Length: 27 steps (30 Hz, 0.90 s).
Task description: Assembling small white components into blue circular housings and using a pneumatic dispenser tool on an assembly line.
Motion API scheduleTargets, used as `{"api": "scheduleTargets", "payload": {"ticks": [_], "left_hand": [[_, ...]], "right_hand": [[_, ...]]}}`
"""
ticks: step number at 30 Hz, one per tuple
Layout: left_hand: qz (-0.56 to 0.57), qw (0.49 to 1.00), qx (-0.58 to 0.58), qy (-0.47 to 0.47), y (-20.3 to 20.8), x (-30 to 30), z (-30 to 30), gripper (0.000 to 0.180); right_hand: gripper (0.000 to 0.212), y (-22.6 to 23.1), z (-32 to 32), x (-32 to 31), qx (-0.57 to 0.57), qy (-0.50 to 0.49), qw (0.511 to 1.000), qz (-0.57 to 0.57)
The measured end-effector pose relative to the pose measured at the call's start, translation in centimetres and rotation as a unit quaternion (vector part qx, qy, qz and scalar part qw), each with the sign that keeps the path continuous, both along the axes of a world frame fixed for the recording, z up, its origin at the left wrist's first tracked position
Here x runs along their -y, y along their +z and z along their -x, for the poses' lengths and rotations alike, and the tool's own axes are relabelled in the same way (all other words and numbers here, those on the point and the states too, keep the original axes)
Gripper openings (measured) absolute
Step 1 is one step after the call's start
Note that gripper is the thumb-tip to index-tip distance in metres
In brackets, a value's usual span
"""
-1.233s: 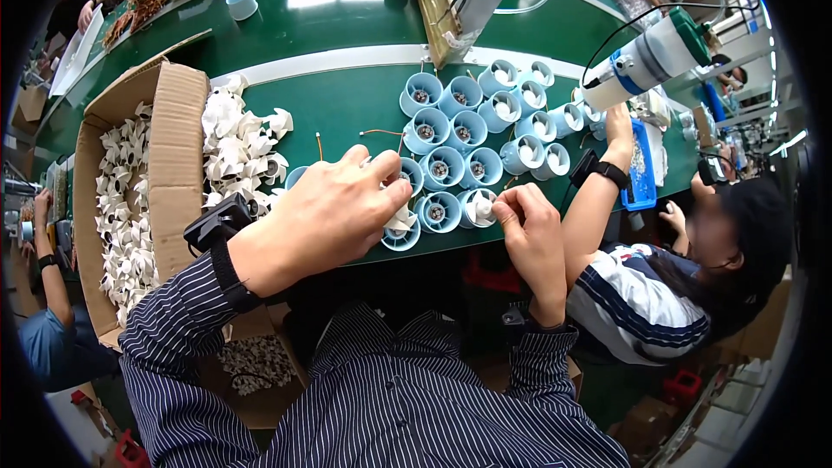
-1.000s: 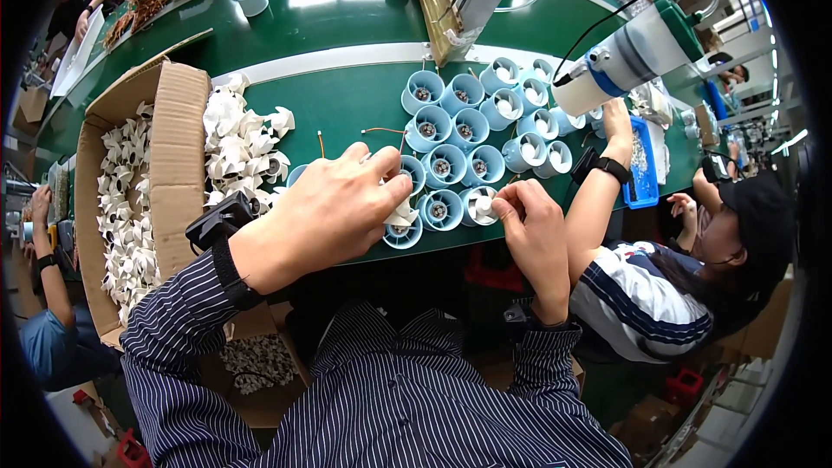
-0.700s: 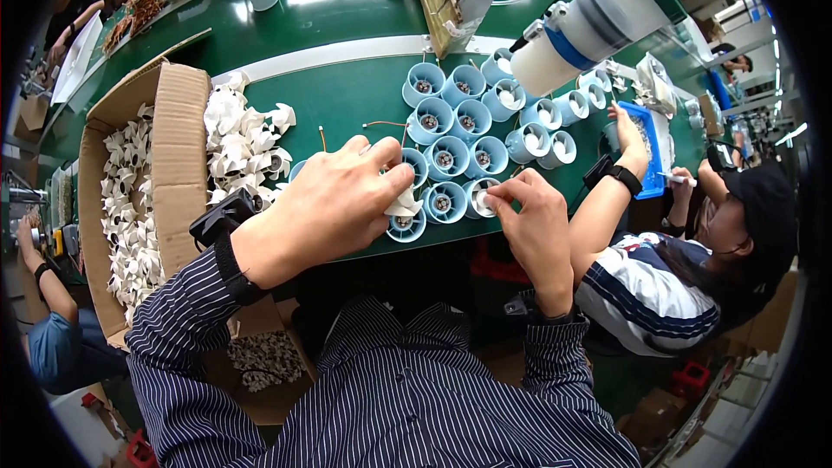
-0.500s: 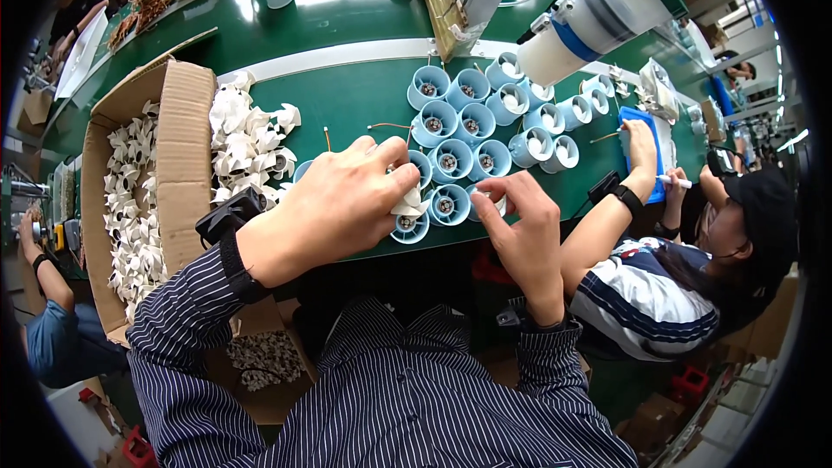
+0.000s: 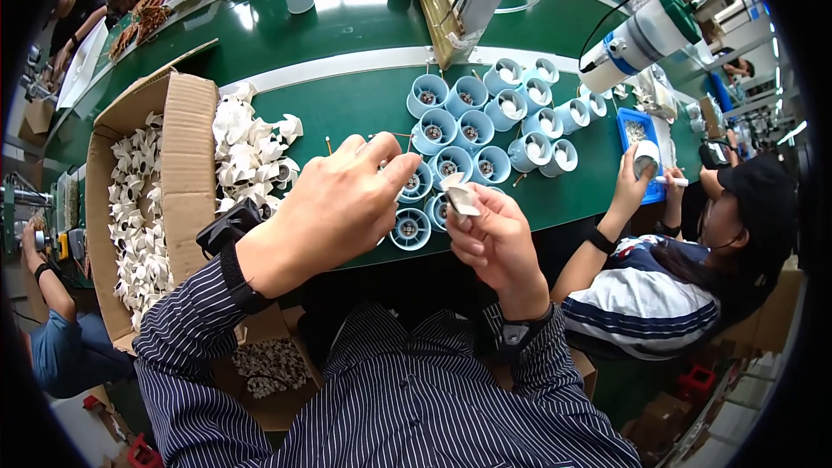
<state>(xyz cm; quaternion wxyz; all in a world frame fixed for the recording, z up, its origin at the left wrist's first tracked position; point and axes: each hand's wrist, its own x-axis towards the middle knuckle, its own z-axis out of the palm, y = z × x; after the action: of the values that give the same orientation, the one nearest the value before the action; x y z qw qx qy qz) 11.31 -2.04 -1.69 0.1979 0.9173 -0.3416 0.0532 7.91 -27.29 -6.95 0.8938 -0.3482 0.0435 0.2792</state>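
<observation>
Fan [image 5: 462,200], white and bladed, is pinched between the thumb and fingers of the right hand [image 5: 498,243], over the near part of the counter [image 5: 347,95]; its axle direction is hard to tell. A light blue cup [image 5: 410,228] stands upright to the fan's left, between both hands, its spoked inside showing. Another cup just beyond the fan is partly hidden by it and nearer the right hand. The left hand [image 5: 329,204] arches with curled fingers left of these cups; whether it pinches anything I cannot tell. Farther left lie loose fans [image 5: 247,143] beside a cardboard box [image 5: 189,165].
</observation>
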Motion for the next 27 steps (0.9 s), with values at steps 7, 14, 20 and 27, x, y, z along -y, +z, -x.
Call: {"api": "scheduleTargets", "payload": {"ticks": [7,14,20,27], "left_hand": [[0.141,0.985,-0.100,-0.012,0.4,-0.4,-0.4,0.037],[0.226,0.940,-0.254,0.009,1.8,-0.5,-1.0,0.034],[0.232,0.944,-0.235,0.003,1.1,-0.6,-0.9,0.033],[0.243,0.936,-0.257,0.007,1.0,-0.6,-0.8,0.033]], "right_hand": [[0.024,-0.7,-1.1,3.2,0.092,-0.056,0.993,-0.041],[0.019,-0.5,-4.3,5.6,0.273,-0.235,0.758,0.543],[0.016,0.0,-4.8,5.7,0.356,-0.126,0.609,0.698],[0.015,-0.4,-5.0,5.5,0.377,-0.121,0.568,0.722]]}}
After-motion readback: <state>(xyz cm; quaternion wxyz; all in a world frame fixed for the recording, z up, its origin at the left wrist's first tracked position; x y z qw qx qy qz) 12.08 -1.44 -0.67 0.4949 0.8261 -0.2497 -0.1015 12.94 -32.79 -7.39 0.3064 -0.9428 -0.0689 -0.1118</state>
